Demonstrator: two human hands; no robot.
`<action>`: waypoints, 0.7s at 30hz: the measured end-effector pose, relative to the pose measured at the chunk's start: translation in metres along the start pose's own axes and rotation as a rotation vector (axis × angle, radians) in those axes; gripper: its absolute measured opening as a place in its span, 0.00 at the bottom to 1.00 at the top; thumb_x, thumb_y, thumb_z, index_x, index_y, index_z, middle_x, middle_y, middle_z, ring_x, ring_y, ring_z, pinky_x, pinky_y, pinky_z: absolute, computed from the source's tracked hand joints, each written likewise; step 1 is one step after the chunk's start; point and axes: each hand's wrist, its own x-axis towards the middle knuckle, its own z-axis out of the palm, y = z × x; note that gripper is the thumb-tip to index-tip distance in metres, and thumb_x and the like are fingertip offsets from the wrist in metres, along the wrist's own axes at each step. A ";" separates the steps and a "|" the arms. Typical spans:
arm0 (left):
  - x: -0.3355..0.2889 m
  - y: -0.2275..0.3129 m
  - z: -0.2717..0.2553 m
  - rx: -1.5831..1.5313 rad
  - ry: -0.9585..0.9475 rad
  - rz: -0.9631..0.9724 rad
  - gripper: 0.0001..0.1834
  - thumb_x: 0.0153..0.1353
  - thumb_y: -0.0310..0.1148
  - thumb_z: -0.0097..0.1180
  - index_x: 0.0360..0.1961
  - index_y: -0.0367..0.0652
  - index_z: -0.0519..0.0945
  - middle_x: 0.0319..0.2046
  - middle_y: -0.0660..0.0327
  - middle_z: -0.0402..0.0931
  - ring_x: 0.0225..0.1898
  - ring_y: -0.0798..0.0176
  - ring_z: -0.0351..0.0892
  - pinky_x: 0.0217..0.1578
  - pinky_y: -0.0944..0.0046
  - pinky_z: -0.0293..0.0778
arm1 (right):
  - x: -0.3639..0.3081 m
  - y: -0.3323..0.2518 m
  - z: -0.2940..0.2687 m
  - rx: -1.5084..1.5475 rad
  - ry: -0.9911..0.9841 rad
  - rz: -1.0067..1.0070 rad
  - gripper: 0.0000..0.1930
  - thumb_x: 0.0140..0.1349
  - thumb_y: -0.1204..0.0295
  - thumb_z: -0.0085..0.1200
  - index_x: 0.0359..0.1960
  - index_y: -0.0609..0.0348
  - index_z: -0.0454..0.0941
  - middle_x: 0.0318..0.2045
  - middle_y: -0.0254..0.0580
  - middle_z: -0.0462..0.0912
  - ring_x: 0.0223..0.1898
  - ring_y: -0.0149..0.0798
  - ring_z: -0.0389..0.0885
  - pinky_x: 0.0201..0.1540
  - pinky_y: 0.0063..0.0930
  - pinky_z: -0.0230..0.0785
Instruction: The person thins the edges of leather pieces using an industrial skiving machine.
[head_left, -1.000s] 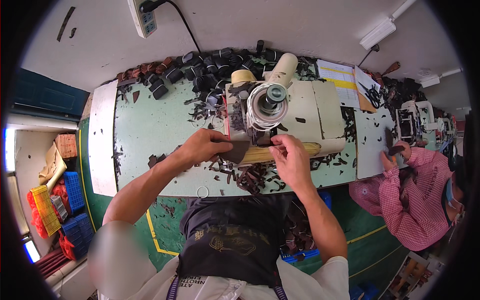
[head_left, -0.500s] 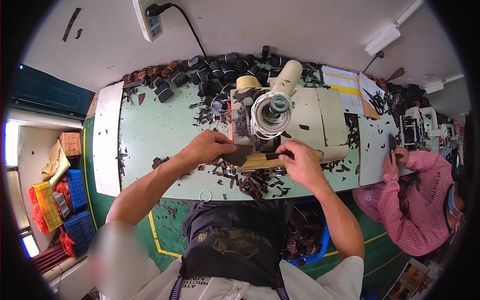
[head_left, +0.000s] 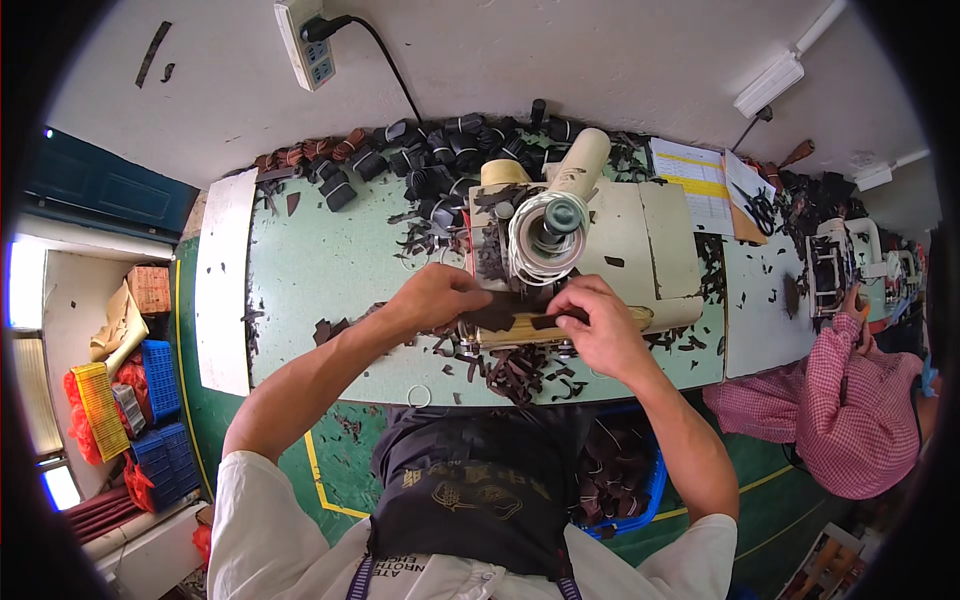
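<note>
Evidently, a flat dark-brown leather-like piece [head_left: 492, 318] was held at its left end by the left hand [head_left: 440, 296], thumb and fingers closed on it, at the front edge of the beige bench machine [head_left: 618, 228]. Its long axis was laid roughly left to right, toward the farther right hand [head_left: 600, 325]. By that hand a narrow dark strip [head_left: 545, 322] was pinched between thumb and fingertips, its free end pointed left, just beside the piece, above the yellowish front bar [head_left: 522, 332]. Whether strip and piece were touching could not be told. Below the bar, dark scraps [head_left: 515, 372] were heaped loosely.
</note>
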 end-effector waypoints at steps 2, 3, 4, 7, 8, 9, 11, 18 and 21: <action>-0.001 0.000 0.004 -0.057 -0.030 0.067 0.14 0.62 0.35 0.63 0.40 0.33 0.86 0.20 0.62 0.79 0.15 0.73 0.73 0.16 0.69 0.67 | 0.007 -0.005 0.008 -0.105 0.044 0.012 0.11 0.58 0.82 0.59 0.43 0.60 0.81 0.38 0.48 0.81 0.39 0.50 0.82 0.44 0.39 0.74; -0.002 -0.002 0.005 -0.061 -0.014 0.087 0.14 0.62 0.35 0.63 0.39 0.33 0.86 0.18 0.63 0.78 0.14 0.73 0.72 0.16 0.68 0.67 | 0.008 -0.006 0.010 -0.211 0.085 0.029 0.11 0.58 0.81 0.60 0.43 0.60 0.81 0.38 0.47 0.81 0.39 0.47 0.82 0.44 0.37 0.74; -0.004 -0.002 0.004 -0.066 0.001 0.106 0.14 0.62 0.36 0.64 0.38 0.33 0.86 0.17 0.63 0.77 0.14 0.73 0.71 0.16 0.68 0.67 | 0.006 -0.005 0.010 -0.211 0.086 0.033 0.11 0.58 0.81 0.60 0.43 0.60 0.81 0.38 0.47 0.81 0.39 0.47 0.82 0.44 0.37 0.74; -0.006 0.001 -0.004 0.044 0.036 0.001 0.13 0.62 0.33 0.65 0.39 0.32 0.85 0.23 0.61 0.81 0.17 0.74 0.75 0.18 0.70 0.70 | 0.001 -0.002 0.000 -0.120 0.080 0.181 0.10 0.58 0.81 0.60 0.42 0.61 0.81 0.40 0.46 0.80 0.41 0.46 0.82 0.45 0.36 0.75; -0.006 0.000 -0.005 0.044 0.040 -0.002 0.13 0.62 0.33 0.65 0.39 0.32 0.85 0.23 0.61 0.81 0.17 0.74 0.75 0.18 0.70 0.70 | -0.001 0.000 -0.006 -0.084 -0.009 0.190 0.11 0.59 0.81 0.60 0.43 0.60 0.80 0.40 0.48 0.80 0.42 0.48 0.82 0.45 0.37 0.75; -0.004 0.000 -0.006 0.049 0.048 -0.021 0.13 0.62 0.33 0.65 0.40 0.32 0.85 0.23 0.61 0.81 0.17 0.73 0.75 0.18 0.70 0.71 | -0.002 0.001 -0.010 -0.050 -0.095 0.201 0.12 0.59 0.81 0.60 0.45 0.60 0.79 0.40 0.49 0.80 0.42 0.50 0.82 0.45 0.38 0.75; -0.002 0.003 -0.002 0.057 0.056 -0.039 0.13 0.62 0.33 0.65 0.41 0.32 0.85 0.23 0.61 0.81 0.17 0.73 0.75 0.18 0.70 0.71 | 0.000 0.001 -0.005 -0.039 -0.054 0.106 0.12 0.59 0.81 0.60 0.45 0.60 0.79 0.40 0.49 0.80 0.41 0.51 0.82 0.44 0.39 0.75; -0.003 0.002 0.005 -0.029 0.019 0.047 0.13 0.62 0.34 0.66 0.38 0.32 0.85 0.21 0.62 0.80 0.16 0.74 0.73 0.17 0.70 0.67 | 0.007 -0.007 0.000 -0.099 0.027 0.202 0.11 0.59 0.82 0.59 0.44 0.61 0.80 0.41 0.47 0.79 0.44 0.46 0.82 0.46 0.37 0.77; -0.003 0.009 0.002 0.120 0.060 -0.022 0.12 0.60 0.33 0.65 0.39 0.34 0.86 0.23 0.61 0.81 0.18 0.72 0.76 0.21 0.69 0.71 | 0.000 0.008 -0.006 0.018 -0.070 0.195 0.13 0.59 0.82 0.59 0.46 0.60 0.79 0.41 0.51 0.79 0.43 0.50 0.82 0.45 0.39 0.76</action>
